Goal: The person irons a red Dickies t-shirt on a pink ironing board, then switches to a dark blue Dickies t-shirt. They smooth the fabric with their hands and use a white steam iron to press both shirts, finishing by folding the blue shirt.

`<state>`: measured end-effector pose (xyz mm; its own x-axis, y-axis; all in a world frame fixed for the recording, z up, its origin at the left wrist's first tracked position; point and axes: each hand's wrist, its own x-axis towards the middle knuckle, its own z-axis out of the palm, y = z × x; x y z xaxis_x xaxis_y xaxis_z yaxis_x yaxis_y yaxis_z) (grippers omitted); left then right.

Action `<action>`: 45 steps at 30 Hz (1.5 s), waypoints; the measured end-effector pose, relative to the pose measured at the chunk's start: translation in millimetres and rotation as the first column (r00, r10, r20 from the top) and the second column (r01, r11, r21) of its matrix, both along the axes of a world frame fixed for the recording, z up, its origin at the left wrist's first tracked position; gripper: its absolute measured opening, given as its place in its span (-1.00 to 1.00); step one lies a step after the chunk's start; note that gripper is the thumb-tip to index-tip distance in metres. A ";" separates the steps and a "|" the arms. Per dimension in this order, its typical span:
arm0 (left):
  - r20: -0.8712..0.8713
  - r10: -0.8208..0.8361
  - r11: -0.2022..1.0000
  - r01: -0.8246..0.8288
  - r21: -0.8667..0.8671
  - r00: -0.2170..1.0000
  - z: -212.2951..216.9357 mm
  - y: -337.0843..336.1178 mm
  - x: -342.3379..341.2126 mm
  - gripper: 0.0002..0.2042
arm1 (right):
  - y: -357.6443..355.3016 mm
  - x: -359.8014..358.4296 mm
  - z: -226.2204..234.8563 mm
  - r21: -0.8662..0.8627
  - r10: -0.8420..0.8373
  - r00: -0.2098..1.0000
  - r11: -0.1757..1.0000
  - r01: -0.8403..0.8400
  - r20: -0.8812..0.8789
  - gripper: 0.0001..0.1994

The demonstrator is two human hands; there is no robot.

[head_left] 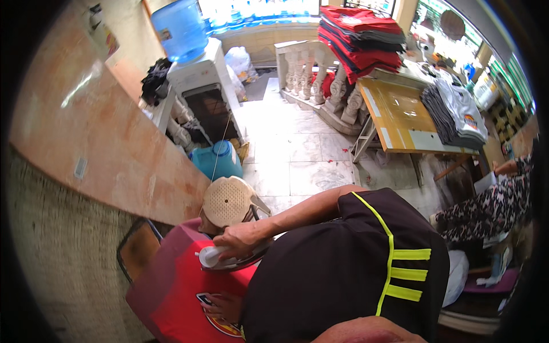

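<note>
My right hand [243,237] is wrapped round the handle of a clothes iron [213,257], with a pale rounded end and a dark lower body. The iron sits over the upper part of a red T-shirt [177,286] that is spread out. A sheer maroon cloth [150,268] covers the shirt's far and left edges. My left hand [226,307] lies flat on the shirt's round printed design, its fingers stretched out and partly covering it. My dark top hides the shirt's right side and my left forearm.
A beige stool [227,201] stands just beyond the iron, near a blue water jug [217,160]. A large board [108,143] leans at left. Folded shirts [454,111] lie on a table [400,120]; more are stacked [363,40] behind. Another person [486,206] is at far right.
</note>
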<state>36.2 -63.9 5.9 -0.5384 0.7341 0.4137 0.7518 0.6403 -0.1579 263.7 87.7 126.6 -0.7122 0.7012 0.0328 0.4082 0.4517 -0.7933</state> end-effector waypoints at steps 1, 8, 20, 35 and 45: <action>0.194 0.127 0.977 -0.089 -0.196 0.973 13.4 4.1 10.5 -0.47 | 1.4 1.3 10.0 -0.023 -0.001 1.000 1.000 0.001 0.013 -0.59; -0.010 -0.224 0.956 0.222 0.193 0.974 10.9 13.8 -6.0 -0.61 | 12.6 -8.6 5.3 -0.057 -0.071 0.989 0.995 0.079 0.127 -0.54; 0.265 -0.099 0.982 0.052 0.179 0.959 40.2 -6.5 -8.5 -0.43 | 1.2 -44.6 17.8 0.078 0.140 0.987 0.986 -0.146 0.081 -0.64; 0.212 0.070 0.996 -0.079 0.034 0.975 35.6 -13.7 -37.9 -0.35 | 50.1 -102.8 4.5 0.370 0.269 0.956 0.882 -0.293 0.115 -0.71; 0.244 0.077 0.994 -0.093 0.056 0.967 42.8 -10.4 -36.9 -0.38 | 72.9 -140.5 10.0 0.423 0.264 0.963 0.868 -0.259 0.049 -0.72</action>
<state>-0.7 -74.3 48.7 -0.6874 0.6567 0.3101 0.7048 0.7062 0.0670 123.2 160.6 136.6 -0.8657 0.4071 0.2914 0.2214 0.8333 -0.5065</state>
